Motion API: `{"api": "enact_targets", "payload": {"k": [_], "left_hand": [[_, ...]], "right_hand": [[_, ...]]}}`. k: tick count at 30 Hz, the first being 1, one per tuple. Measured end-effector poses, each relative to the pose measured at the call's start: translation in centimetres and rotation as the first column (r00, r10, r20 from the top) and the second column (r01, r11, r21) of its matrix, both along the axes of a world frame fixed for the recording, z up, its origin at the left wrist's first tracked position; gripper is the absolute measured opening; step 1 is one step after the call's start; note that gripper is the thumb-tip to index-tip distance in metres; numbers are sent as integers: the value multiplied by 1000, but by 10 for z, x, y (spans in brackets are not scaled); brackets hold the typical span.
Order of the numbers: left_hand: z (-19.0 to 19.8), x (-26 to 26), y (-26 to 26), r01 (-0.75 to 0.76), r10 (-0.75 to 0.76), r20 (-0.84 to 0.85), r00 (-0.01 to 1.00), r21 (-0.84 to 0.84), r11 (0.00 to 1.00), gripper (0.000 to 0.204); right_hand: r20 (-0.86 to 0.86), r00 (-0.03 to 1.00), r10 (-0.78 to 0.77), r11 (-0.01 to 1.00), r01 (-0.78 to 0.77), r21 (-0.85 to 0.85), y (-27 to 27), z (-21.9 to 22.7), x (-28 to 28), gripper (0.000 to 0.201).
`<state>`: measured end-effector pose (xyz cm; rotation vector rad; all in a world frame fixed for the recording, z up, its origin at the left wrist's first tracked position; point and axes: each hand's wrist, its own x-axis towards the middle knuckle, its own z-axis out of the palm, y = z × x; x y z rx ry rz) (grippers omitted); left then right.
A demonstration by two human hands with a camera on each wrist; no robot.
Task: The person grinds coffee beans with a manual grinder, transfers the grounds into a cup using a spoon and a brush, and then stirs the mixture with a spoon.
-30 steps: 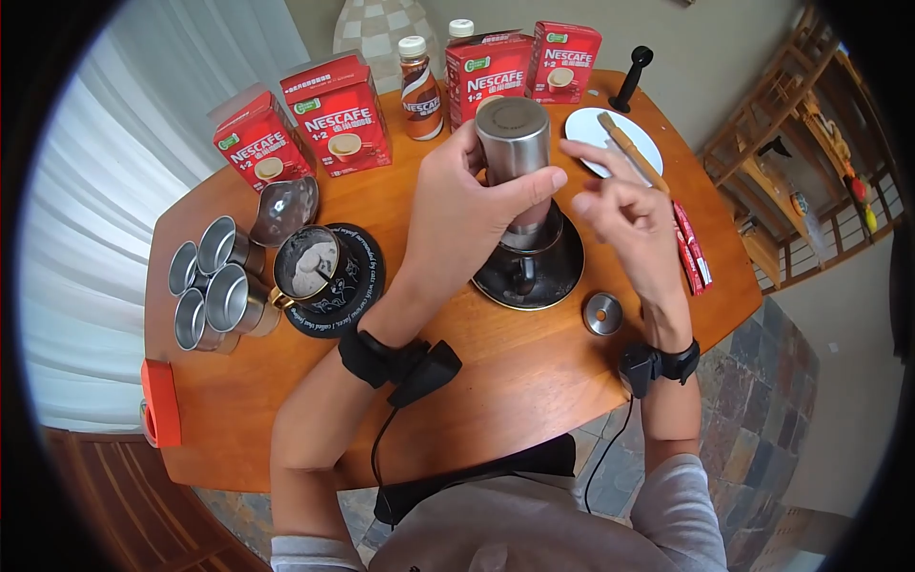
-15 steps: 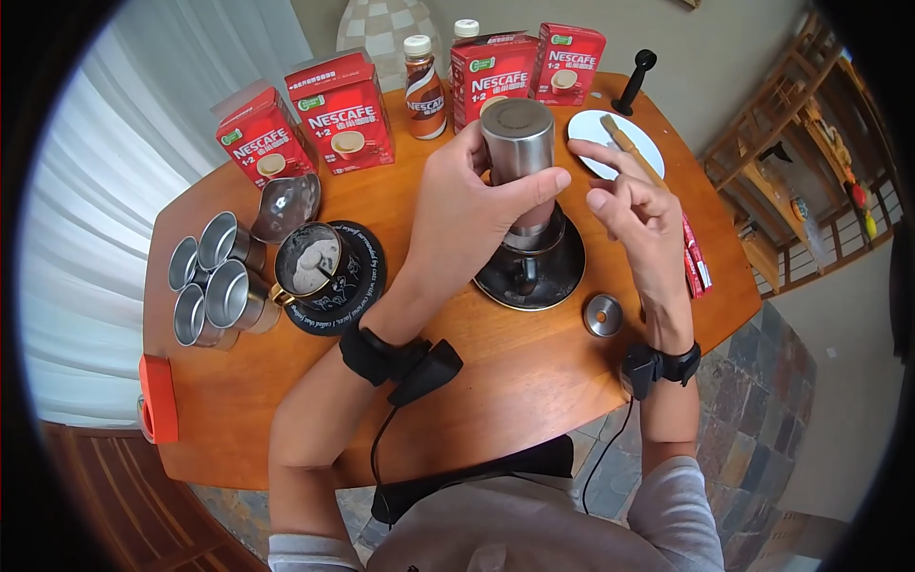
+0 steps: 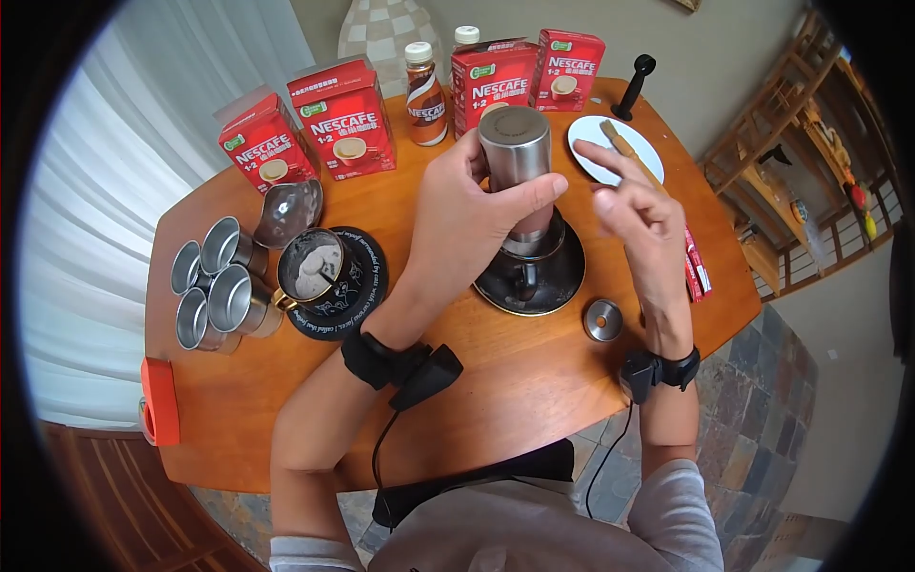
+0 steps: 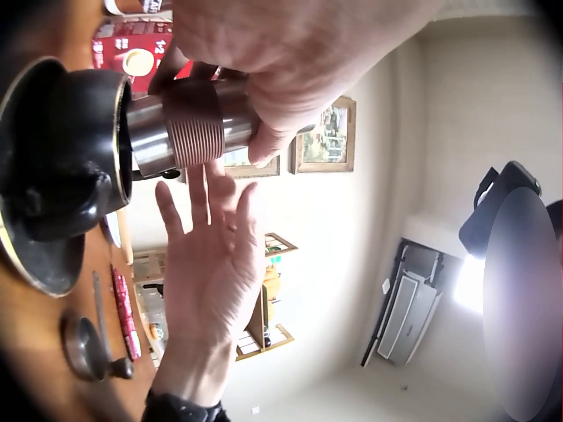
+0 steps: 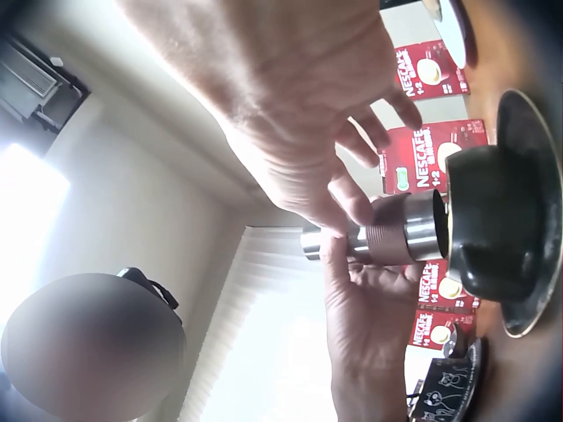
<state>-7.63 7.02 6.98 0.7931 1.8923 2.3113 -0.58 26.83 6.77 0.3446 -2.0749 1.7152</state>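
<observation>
- Left hand: fingers and thumb wrapped round the cylindrical stainless-steel canister, which it holds upended directly above the black cup; the canister's threaded open end sits at the cup's rim.
- Right hand: fingers spread and nearly straight, holding nothing, just beside the canister on its right; whether a fingertip touches the metal cannot be told.
- Black cup: stands on a round black saucer with a gold rim, near the middle of the orange-brown wooden table.
- Small round metal lid: lies on the table just right of the saucer, in front of the right forearm.
- Left of the saucer: a dark mug holding pale powder on a black printed coaster, with four open metal tins clustered beside it.
- Far edge: four red Nescafé boxes, two bottled coffee drinks, a white plate bearing a wooden stick, and a black tamper.
- Red sachets: lie by the right edge.
</observation>
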Motion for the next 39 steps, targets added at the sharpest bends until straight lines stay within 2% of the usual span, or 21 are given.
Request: {"api": "enact_targets", "payload": {"k": [1, 5, 8, 9, 13, 16, 20, 24, 26, 28, 31, 33, 36, 37, 39], "left_hand": [[0, 0, 0, -12, 12, -8, 1000, -10, 1000, 47], [-1, 1, 2, 29, -29, 11, 1000, 10, 1000, 47], [1, -1, -2, 5, -5, 1, 1000, 4, 1000, 47], [3, -2, -3, -3, 3, -3, 1000, -2, 1000, 46], [-2, 2, 2, 17, -17, 9, 1000, 17, 1000, 46], [1, 1, 1, 22, -23, 28, 999, 36, 999, 46], [2, 5, 1, 25, -25, 23, 999, 14, 1000, 48], [3, 3, 0, 1, -1, -5, 1000, 11, 1000, 48], [2, 2, -1, -3, 3, 6, 1000, 9, 1000, 48], [1, 6, 2, 14, -15, 32, 999, 27, 1000, 47], [2, 2, -1, 3, -3, 11, 1000, 22, 1000, 47], [2, 1, -1, -16, 15, 19, 1000, 35, 999, 46], [-4, -2, 1, -17, 10, 71, 997, 94, 995, 41], [-6, -3, 1, -12, 1, 93, 996, 121, 993, 39], [-3, -3, -1, -27, 5, 151, 989, 147, 989, 34]], "right_hand": [[26, 999, 18, 996, -16, -86, 3, -3, -1, 22], [109, 993, 44, 988, -60, 141, -18, -12, -2, 23], [63, 998, 15, 996, -21, 82, -7, -5, 0, 19], [59, 996, 67, 998, -67, -8, 3, -5, -2, 16], [91, 995, 28, 990, -40, 136, -13, -12, -3, 19], [84, 996, 16, 1000, -15, -11, -3, -4, -1, 16], [69, 997, 36, 981, -48, 189, -13, -12, -3, 22], [86, 996, 23, 999, -26, 30, -6, -4, 0, 17], [90, 994, 68, 996, -73, 59, -1, -7, -3, 14], [64, 998, 16, 986, -26, 162, -15, -12, -2, 14], [11, 1000, 9, 997, -10, 78, -7, -10, -2, 15], [-5, 1000, 9, 1000, -9, 7, -1, -11, -4, 22], [-15, 998, -56, 992, 57, 112, -10, -13, -4, 33], [-55, 995, -84, 976, 93, 195, -10, -15, -4, 45], [-88, 989, -121, 973, 136, 187, -11, -12, -2, 47]]}}
